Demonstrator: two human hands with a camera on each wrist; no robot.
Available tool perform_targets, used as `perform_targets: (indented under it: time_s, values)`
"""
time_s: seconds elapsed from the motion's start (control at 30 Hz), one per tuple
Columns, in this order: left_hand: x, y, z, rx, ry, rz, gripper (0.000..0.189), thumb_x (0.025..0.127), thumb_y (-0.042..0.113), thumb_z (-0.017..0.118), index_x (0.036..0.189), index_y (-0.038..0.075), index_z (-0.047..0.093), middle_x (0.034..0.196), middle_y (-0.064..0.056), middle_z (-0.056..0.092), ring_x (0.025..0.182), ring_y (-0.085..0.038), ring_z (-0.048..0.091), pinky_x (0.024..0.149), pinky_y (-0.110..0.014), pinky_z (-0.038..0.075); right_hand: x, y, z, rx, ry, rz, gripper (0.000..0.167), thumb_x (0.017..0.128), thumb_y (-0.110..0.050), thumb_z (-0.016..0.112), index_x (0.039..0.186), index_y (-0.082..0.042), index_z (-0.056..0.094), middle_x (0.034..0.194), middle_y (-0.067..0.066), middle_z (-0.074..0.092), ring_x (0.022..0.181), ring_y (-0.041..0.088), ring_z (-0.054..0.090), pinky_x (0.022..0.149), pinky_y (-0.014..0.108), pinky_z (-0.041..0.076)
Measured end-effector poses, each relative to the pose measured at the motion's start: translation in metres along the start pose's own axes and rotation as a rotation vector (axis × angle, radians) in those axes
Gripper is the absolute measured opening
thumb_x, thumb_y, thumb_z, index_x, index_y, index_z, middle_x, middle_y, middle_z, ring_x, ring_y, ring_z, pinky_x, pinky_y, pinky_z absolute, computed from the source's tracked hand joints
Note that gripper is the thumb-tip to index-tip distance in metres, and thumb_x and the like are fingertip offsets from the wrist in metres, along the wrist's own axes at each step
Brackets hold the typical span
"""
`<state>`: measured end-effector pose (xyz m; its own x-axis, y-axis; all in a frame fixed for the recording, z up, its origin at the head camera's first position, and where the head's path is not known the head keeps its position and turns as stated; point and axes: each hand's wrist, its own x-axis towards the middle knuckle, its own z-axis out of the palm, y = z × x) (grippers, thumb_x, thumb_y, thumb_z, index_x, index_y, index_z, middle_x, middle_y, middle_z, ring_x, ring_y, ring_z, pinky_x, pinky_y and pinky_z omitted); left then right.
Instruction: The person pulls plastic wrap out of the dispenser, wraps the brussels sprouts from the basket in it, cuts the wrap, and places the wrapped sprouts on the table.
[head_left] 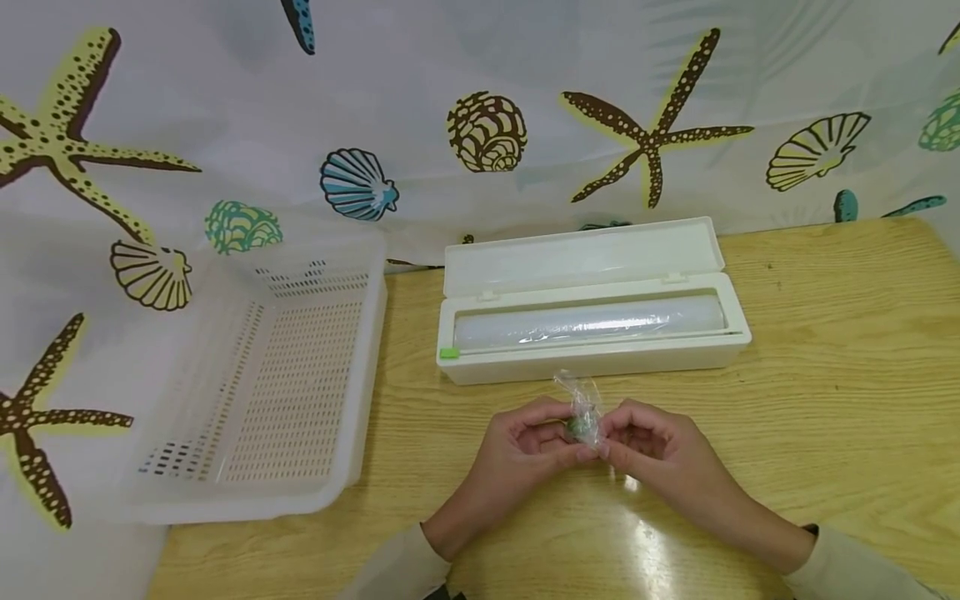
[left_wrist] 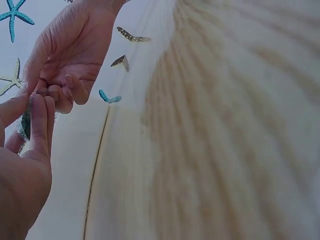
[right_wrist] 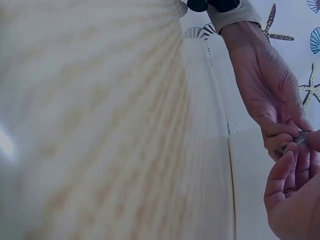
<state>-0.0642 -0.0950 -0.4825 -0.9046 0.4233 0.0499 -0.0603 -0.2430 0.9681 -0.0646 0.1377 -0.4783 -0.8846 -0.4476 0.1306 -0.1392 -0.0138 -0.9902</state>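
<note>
A small green item wrapped in clear plastic film (head_left: 583,423) is between my two hands in the head view, with loose film sticking up above it. My left hand (head_left: 528,442) pinches the wrapped item from the left, thumb in front and fingers curled behind. From the other side, my right hand (head_left: 660,446) pinches the film at its lower right edge with thumb and fingertips. Both wrist views show the hands meeting around the bundle (left_wrist: 26,122), mostly covered by fingers. What the green item is, I cannot tell.
Just beyond the hands stands a white box (head_left: 592,362) with its lid raised, holding a roll of plastic film (head_left: 588,321). A green slider (head_left: 449,353) sits at its left end. To the left is a white plastic basket (head_left: 348,375). A shell-patterned cloth (head_left: 420,75) hangs behind the wooden table (head_left: 840,400).
</note>
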Motion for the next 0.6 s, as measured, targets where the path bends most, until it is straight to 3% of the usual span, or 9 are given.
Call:
perform_targets:
  time_s: [0.3,0.6]
  values:
    - [0.0002,-0.0008,0.0014,0.043,-0.012,0.086,0.044,0.094,-0.013,0.079,0.136,-0.015,0.065,0.126,-0.014,0.066,0.108,-0.02,0.073,0.096,-0.038,0.061,0.0005,-0.0032,0.0015,0.032,0.014,0.04,0.004,0.107,-0.002,0.07,0.108,-0.003,0.073,0.099,0.012,0.071,0.081,0.023,0.07,0.071,0.031,0.061]
    - [-0.0001,0.0002,0.0045,0.045,-0.04,0.123,0.042,0.096,-0.018,0.071,0.138,-0.015,0.062,0.135,-0.021,0.064,0.104,-0.021,0.076,0.091,-0.044,0.063,0.0011,-0.0032,0.0011,0.046,0.001,0.066,0.006,0.108,-0.004,0.068,0.11,0.0,0.072,0.103,0.014,0.073,0.087,0.025,0.074,0.074,0.031,0.062]
